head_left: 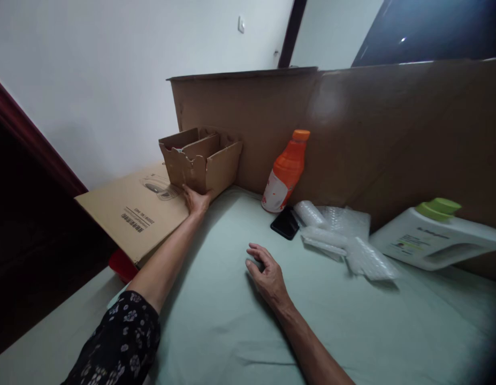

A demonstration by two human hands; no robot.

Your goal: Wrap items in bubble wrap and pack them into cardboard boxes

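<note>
My left hand (pixel 197 202) reaches out to a divided cardboard box (pixel 227 164) with wavy-cut edges. Its fingers and thumb grip the box's lower near corner; part of them is hidden against the cardboard. Beneath and left of that box lies a large flat carton (pixel 123 214) with printed drawings and a barcode. Over the pale green sheet hovers my right hand (pixel 267 275), fingers loosely bent and apart, holding nothing. Nearest to it are a black phone (pixel 285 223) and clear bubble wrap (pixel 332 230).
An orange-capped bottle (pixel 285 171) stands tilted near a tall cardboard panel (pixel 392 123). To the right, a white jug (pixel 416 240) with a green cap leans over. A red object (pixel 122 267) shows under the flat carton. The green sheet (pixel 223 321) covers the surface.
</note>
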